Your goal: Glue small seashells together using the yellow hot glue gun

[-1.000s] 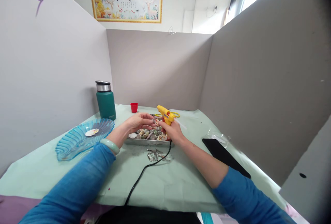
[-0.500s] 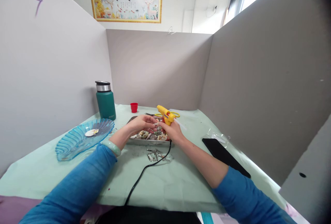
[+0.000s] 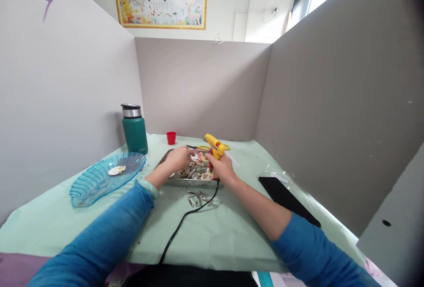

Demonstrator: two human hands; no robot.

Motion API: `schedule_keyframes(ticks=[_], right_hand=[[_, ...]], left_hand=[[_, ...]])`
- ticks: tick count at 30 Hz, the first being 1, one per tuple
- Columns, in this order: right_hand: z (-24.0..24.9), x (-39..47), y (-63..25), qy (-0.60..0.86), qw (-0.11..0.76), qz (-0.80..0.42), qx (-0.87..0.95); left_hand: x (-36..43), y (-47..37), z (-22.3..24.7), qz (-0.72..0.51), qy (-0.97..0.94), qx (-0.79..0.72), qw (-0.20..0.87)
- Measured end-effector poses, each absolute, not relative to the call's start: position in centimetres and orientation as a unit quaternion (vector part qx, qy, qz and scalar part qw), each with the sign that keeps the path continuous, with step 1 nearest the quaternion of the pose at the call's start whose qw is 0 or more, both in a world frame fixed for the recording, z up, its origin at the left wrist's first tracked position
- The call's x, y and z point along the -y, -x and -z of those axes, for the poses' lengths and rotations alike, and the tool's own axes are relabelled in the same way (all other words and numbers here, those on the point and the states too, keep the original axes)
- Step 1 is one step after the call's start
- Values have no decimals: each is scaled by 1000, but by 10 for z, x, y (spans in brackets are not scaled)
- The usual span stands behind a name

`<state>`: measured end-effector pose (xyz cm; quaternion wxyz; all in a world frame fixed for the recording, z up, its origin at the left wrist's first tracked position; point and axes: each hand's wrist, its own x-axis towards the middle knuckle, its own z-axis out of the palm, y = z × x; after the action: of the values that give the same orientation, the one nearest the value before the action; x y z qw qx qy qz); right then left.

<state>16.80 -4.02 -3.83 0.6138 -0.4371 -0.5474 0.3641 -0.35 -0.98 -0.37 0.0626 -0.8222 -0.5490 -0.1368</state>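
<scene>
My right hand (image 3: 222, 168) is wrapped round a yellow glue gun (image 3: 216, 146), whose black cord trails toward the table's front edge. Over the left part of a metal tray (image 3: 192, 182) is my left hand (image 3: 179, 158), its fingers bent down at the small items inside; whether it grips one is hidden. The tray holds many small decorative pieces (image 3: 196, 173) in mixed colours. In front of it lies a little pile of metal clips (image 3: 198, 199), beside the black cord (image 3: 180, 225).
At the left are a blue shell-shaped dish (image 3: 96, 183) with a white piece (image 3: 117, 170) and a green bottle (image 3: 134, 133). Behind the tray stand a red cup (image 3: 171, 137) and yellow-handled scissors (image 3: 203, 148). A black flat object (image 3: 288, 201) and clear plastic bag (image 3: 280, 175) lie right.
My left hand has moved away from my right hand, leftward over the tray, uncovering more of its pieces. The glue gun has shifted slightly right in my right hand.
</scene>
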Motion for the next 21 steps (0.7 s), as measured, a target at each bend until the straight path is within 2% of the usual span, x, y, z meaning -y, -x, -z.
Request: schedule_keyframes(ticks=[3, 8, 12, 14, 19, 21], right_hand=[[37, 41, -167, 442, 614, -367, 541], [40, 39, -168, 440, 613, -364, 546], [42, 37, -170, 444, 611, -359, 549], [42, 37, -170, 445, 612, -357, 549], [44, 35, -171, 446, 612, -351, 550], [45, 33, -171, 444, 611, -346, 556]], left_hand=[[14, -16, 6, 103, 839, 529, 71], [11, -14, 3, 56, 803, 585, 102], [2, 13, -4, 97, 763, 630, 110], [-1, 23, -8, 154, 763, 627, 36], [7, 26, -12, 266, 732, 533, -332], [13, 21, -13, 289, 717, 499, -392]])
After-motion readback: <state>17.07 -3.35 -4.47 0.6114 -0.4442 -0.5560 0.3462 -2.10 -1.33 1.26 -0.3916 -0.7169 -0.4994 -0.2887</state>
